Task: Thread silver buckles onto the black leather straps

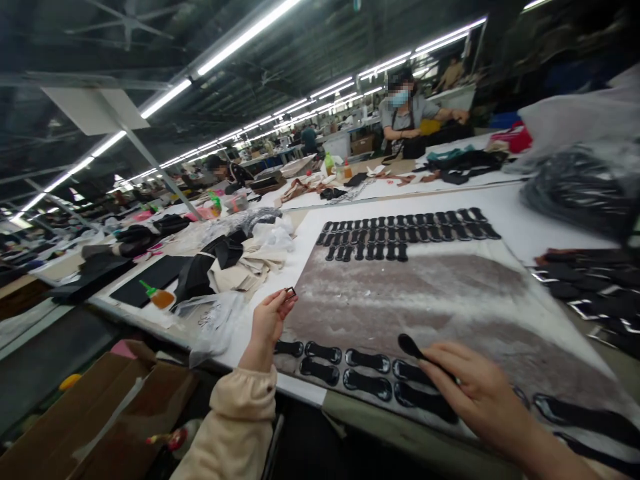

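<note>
Under fluorescent tubes (247, 37), at a white-covered worktable (525, 223) with a stained mat (395, 293): pinching a small dark rectangular ring (293, 291) between thumb and fingers of the left hand (269, 321), above the mat's left side; gripping a round-ended black strip (410, 346) in the right hand (477, 387), just over near rows of glossy-ended strips (367, 383).

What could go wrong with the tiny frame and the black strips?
The left hand pinches the tiny frame with just its fingertips, so it might slip and drop. The right hand, holding a strip, is close to the front strips. It could bump them crooked. Their ends look shiny; if that's something wet, it might smear.
</note>
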